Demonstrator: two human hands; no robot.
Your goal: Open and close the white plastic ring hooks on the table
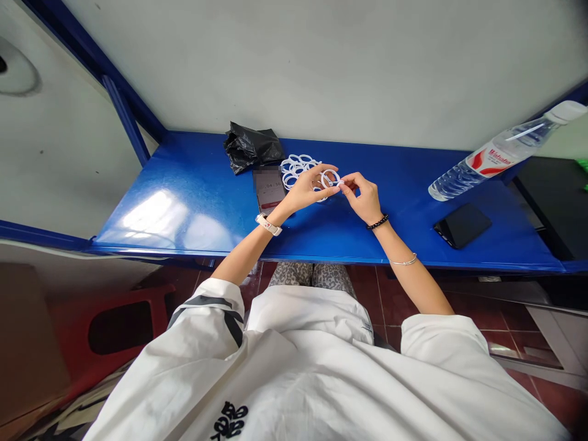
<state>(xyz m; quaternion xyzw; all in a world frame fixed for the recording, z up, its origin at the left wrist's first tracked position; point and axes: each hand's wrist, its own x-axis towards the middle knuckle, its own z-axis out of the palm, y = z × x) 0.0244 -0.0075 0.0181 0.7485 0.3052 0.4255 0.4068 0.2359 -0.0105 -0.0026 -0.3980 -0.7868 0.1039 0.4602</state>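
Observation:
Both my hands meet above the middle of a blue table point(193, 202). My left hand point(309, 188) curls its fingers round a small white plastic ring point(329, 179). My right hand point(364, 195) pinches the same ring from the right with thumb and forefinger. A pile of several more white rings point(296, 168) lies on the table just behind and left of my left hand. A watch sits on my left wrist, a dark bead bracelet on my right.
A crumpled black plastic bag point(252, 147) lies at the back of the table. A phone with a lit screen point(269, 188) lies beside my left hand. A dark phone point(462, 224) and a lying water bottle point(500, 152) are at the right. A red stool point(114, 324) stands below left.

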